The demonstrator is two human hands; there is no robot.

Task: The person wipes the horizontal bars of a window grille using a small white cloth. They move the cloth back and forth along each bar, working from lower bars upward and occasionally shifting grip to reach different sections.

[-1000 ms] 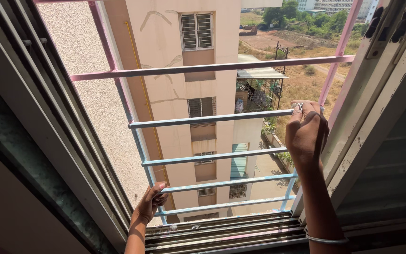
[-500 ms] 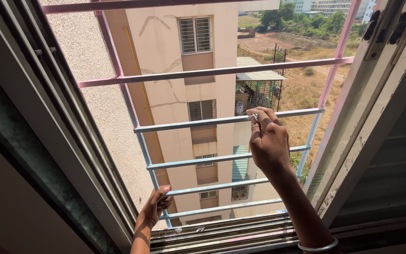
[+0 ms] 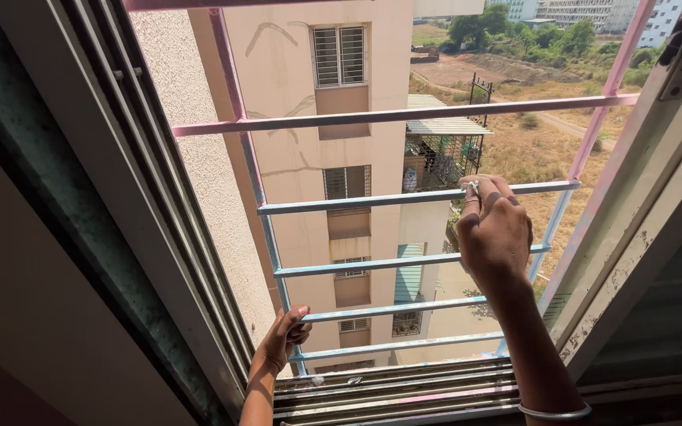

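The right hand (image 3: 495, 233) pinches a small pale scrap (image 3: 473, 188) against a blue bar (image 3: 372, 200) of the window grille, while the left hand (image 3: 286, 335) wraps closed around the upright bar (image 3: 266, 229) low down. A loosened pinch could drop the scrap outside, far above the ground.

Right hand (image 3: 496, 235) on grille bar (image 3: 404, 197) — left hand (image 3: 284, 338) grips upright (image 3: 278, 268).

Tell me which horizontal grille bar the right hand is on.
The right hand grips the uppermost blue bar, just below the pink bar; the lower blue bars are untouched by it.
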